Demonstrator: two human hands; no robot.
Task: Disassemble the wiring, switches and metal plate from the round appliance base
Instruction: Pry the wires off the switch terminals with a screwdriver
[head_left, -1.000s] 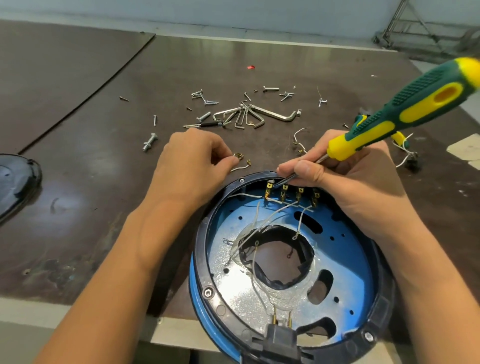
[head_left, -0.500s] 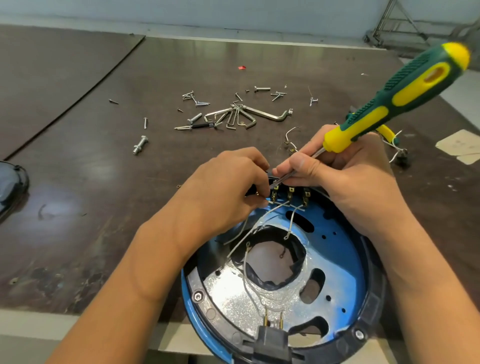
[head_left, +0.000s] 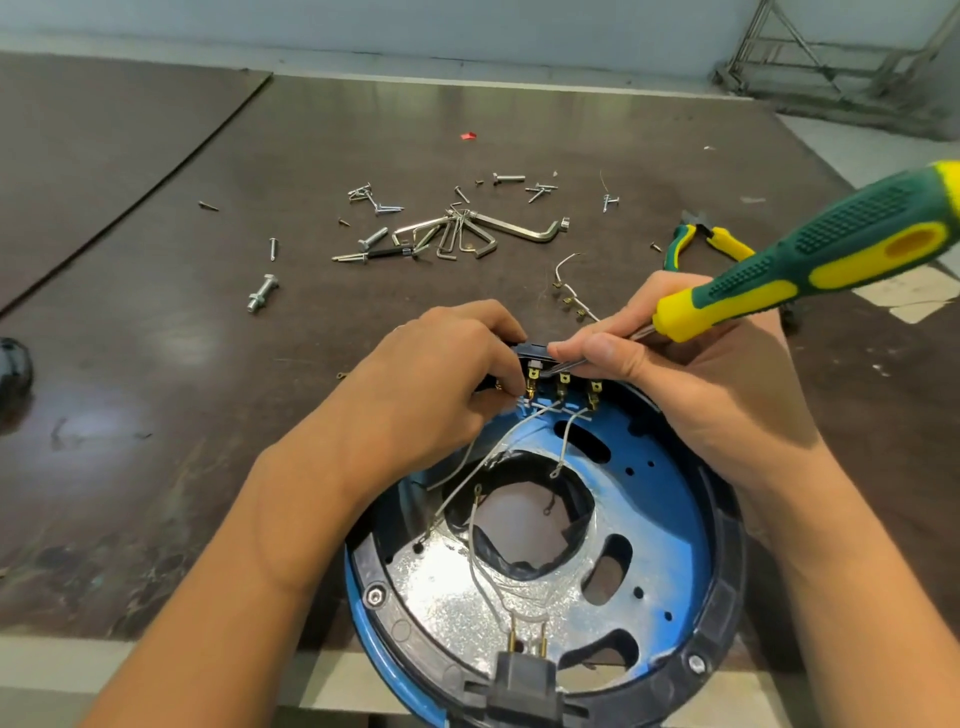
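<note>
At the base's (head_left: 723, 564) far rim, left hand (head_left: 441, 387) pinching a terminal (head_left: 532, 385) of the switch (head_left: 533, 352), right hand (head_left: 693, 387) gripping a screwdriver (head_left: 831, 260), tip at that terminal

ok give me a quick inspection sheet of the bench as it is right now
surface: dark brown table, scuffed.
job's things: round base at the near edge; shiny metal plate inside it; switch with brass terminals at its far rim; black socket at its near rim.
clutter: screws and bolts, hex keys, pliers, cut wire bits, red scrap, dark object at the left edge.
hands: left hand pinches the end of one of the white wires at the switch; right hand grips a screwdriver, tip at the terminals.
cables: the white wires run from the terminals over the plate's hole; some reach the socket.
surroundings: pale wall; metal frame far right.
</note>
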